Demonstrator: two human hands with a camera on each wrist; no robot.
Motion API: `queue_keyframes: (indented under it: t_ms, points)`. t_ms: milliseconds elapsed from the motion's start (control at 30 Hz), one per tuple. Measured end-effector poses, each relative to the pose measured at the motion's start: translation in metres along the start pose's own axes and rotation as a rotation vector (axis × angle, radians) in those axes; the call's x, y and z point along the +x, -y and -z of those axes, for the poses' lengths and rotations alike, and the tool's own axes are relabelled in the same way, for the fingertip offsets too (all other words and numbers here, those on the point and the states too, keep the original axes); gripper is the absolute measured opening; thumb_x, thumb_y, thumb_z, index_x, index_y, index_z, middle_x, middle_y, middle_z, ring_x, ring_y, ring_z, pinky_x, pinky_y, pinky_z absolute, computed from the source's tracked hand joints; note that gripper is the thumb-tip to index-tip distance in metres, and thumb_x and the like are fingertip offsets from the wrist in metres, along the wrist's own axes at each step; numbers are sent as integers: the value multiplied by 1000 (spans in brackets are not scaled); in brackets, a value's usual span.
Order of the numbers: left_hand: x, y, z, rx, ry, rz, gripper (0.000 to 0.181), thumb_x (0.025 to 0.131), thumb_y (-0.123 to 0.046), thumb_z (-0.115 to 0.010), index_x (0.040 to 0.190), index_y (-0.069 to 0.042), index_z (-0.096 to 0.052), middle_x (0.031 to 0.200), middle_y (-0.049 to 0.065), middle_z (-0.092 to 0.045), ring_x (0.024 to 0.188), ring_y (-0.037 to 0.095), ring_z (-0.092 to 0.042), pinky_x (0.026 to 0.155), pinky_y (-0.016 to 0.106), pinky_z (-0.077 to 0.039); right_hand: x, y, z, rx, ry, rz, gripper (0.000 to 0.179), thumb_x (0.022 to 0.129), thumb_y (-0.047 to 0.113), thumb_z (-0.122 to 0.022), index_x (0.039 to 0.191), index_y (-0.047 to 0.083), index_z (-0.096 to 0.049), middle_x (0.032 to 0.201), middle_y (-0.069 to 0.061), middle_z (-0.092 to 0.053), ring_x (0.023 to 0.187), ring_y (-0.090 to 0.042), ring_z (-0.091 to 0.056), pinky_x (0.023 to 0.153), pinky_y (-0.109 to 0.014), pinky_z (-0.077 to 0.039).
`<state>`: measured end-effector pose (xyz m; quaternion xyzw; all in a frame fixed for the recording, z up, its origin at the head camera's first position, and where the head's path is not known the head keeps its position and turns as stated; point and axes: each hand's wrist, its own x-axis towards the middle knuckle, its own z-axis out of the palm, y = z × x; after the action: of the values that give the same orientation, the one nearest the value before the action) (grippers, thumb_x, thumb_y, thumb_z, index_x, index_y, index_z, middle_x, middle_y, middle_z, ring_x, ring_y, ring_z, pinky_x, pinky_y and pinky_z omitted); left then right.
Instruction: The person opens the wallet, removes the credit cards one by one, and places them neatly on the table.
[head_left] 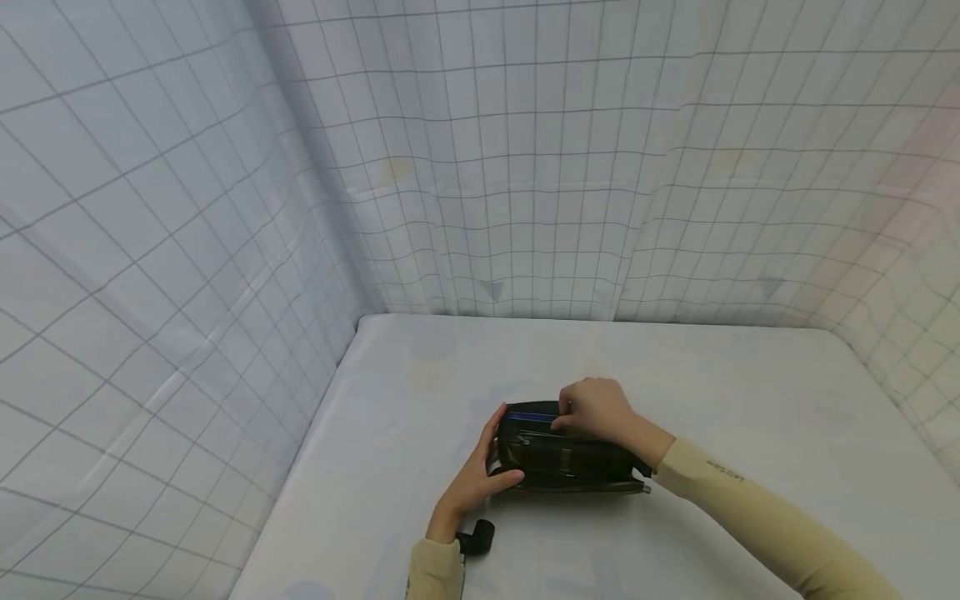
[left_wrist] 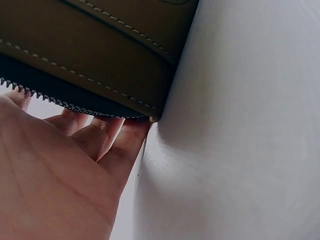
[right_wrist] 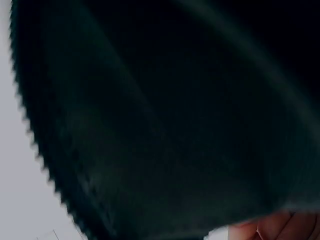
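Lying lengthwise from left to right on a white table [head_left: 375,467], a dark pouch [head_left: 566,458] occupies the space between two bare hands; its right end appears slightly nearer than its left. The left hand [head_left: 476,479] grasps the left end, its thumb on the near side and its fingers reaching along that end toward the far corner. In the left wrist view, its fingertips meet the pouch's edge beside the zip teeth [left_wrist: 47,97], below a brown panel [left_wrist: 75,57] with pale stitching.

The right hand [head_left: 597,407] comes in from the right and lies over the far side, right of the blue strip [head_left: 532,416] at the far left part of the pouch. Its fingers are bent downward; whether they pinch anything cannot be told, since dark cloth [right_wrist: 150,150] fills most of the right wrist view and only part of the fingers shows at the lower right.

The governing relation is thus one of end and mouth: the left hand steadies the short left end, while the right hand, judged nearer the mouth, crosses the long axis from above. Neither hand is apart from the pouch in the head view.
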<state>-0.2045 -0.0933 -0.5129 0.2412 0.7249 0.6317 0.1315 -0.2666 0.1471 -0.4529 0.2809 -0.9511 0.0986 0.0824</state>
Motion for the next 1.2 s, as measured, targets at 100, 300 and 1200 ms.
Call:
queue_keyframes:
  t_ms: [100, 300, 1200]
  points:
    - [0, 0, 0, 0, 10, -10, 92, 86, -26, -66, 151, -20, -1, 155, 5, -2, 138, 30, -20, 107, 51, -21, 1, 1, -3, 18, 5, -28, 28, 68, 48, -76, 61, 26, -60, 59, 14, -56, 51, -4, -47, 44, -23, -38]
    - [0, -1, 0, -3, 4, -25, 92, 86, -26, -66, 151, -19, -1, 155, 8, -5, 136, 32, -24, 106, 52, -23, 2, 1, -5, 73, 1, -32, 31, 69, 45, -77, 58, 25, -56, 58, 14, -54, 50, -4, -45, 43, -24, -36]
    - [0, -1, 2, -1, 19, 9, 89, 87, -25, -63, 150, -25, -1, 156, 5, -1, 139, 31, -17, 108, 52, -21, -2, -8, 2, 162, 17, 48, 24, 83, 41, -67, 72, 23, -55, 58, 16, -49, 50, 0, -41, 46, -20, -34]
